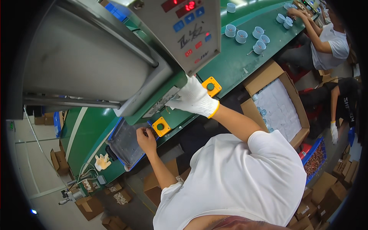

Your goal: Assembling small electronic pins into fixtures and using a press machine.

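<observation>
My right hand [195, 99] wears a white knit glove with a yellow cuff and reaches under the edge of a large grey and green machine [92, 61]. Its fingertips draw together beside the machine's lower plate; part of them is hidden, and what they hold is too small to name. My left hand [146, 140], bare, has its fingers curled at the near right edge of a blue tray [128, 143] with a dark grey bottom. Small dark parts lie beside those fingers. Close by is a yellow box with a green push button [161, 127]; another yellow button box [211, 86] sits right of the glove.
A control panel [191, 34] with red digits overhangs the green bench. Light blue cups [241, 36] holding small parts stand farther along. An open carton [281, 107] with white sheets is at my right. An empty glove [102, 162] lies left. Two people sit at far right.
</observation>
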A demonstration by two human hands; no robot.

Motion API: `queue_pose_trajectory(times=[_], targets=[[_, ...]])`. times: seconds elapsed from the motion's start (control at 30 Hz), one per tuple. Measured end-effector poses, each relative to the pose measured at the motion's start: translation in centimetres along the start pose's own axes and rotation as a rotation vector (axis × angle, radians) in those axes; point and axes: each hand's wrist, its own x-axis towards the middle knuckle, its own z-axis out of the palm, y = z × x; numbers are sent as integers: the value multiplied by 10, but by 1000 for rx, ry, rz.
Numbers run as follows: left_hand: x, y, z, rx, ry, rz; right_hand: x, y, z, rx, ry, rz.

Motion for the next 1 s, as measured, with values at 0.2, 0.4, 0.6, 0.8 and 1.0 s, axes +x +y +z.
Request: queue_pose_trajectory(times=[0.2, 0.4, 0.6, 0.8, 1.0], targets=[[3, -3, 6, 42, 8, -36, 9, 6, -16, 145, 34, 33], [-3, -17, 8, 46, 76, 54, 25, 91, -52, 212, 586, 278], [7, -2, 11, -57, -18, -52, 84, 285, 6, -399, -215, 369], [2, 3, 1, -26, -43, -111, 25, 255, -62, -326, 256, 57], [7, -9, 6, -58, 4, -12, -108, 265, -211, -1132, 145, 491]])
